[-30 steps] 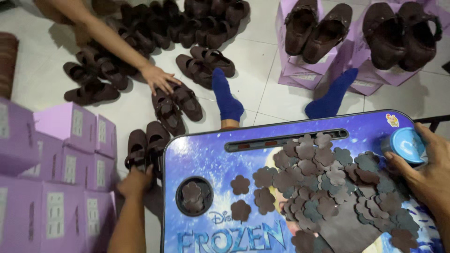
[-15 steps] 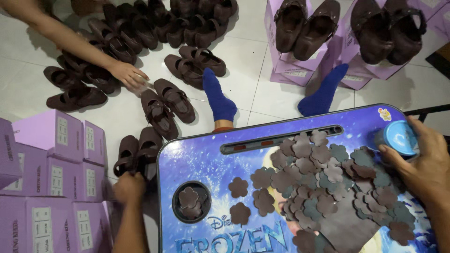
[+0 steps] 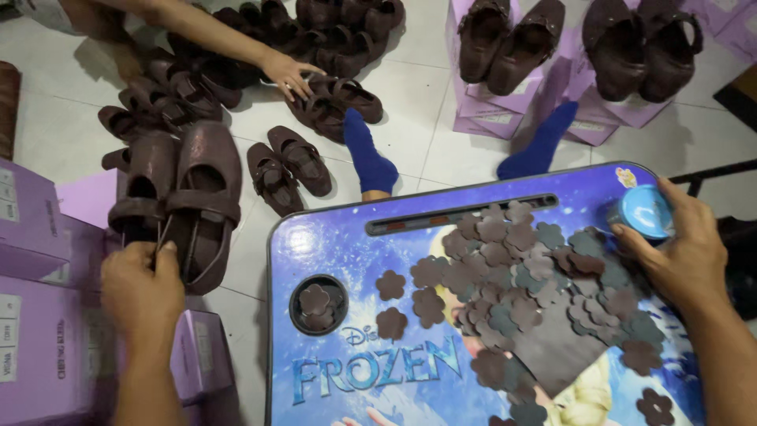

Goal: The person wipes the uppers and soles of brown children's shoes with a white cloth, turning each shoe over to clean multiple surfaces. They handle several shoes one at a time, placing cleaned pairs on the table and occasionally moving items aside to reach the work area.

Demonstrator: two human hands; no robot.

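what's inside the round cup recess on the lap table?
The round recess of the lap table holds a few brown flower-shaped cutouts, stacked and overlapping. The top ones cover those beneath, so an exact count and the recess floor can't be seen.

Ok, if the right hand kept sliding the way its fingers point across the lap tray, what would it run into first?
The right hand points left, already touching the blue tub. Going on, it would likely meet the pile of brown flower cutouts first, though height over the tray is hard to judge.

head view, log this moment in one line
left hand grips pair of brown shoes | right hand on blue tub | lap desk holds flower cutouts | another person's hand among floor shoes
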